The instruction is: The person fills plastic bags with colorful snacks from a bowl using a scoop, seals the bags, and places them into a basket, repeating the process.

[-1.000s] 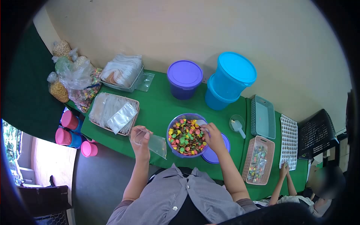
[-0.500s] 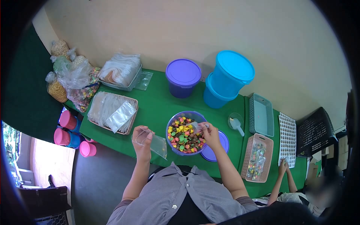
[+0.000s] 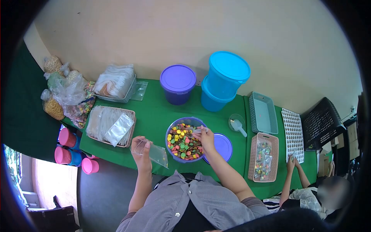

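My left hand (image 3: 142,151) is closed on the upper edge of a clear plastic bag (image 3: 157,155). The bag hangs tilted to the right, its mouth partly spread, with a little colour at its bottom corner. My right hand (image 3: 205,138) grips the handle of a small translucent scoop (image 3: 189,130) over the purple tub (image 3: 169,149). Multicoloured candies (image 3: 187,146) in yellow, pink, green and brown fill much of that tub, and the scoop's head lies among them. Partly under my right forearm rests a round purple lid (image 3: 224,148).
Baskets of empty bags (image 3: 110,125) stand left. Lidded purple (image 3: 177,83) and blue buckets (image 3: 226,71) are at the back. To the right are a bowl with a scoop (image 3: 237,125), a pink basket of filled bags (image 3: 264,156) and another person's hands (image 3: 292,162).
The whole view has shifted slightly. My right hand has brought the scoop farther left over the candies. My left hand still holds the bag beside the tub.
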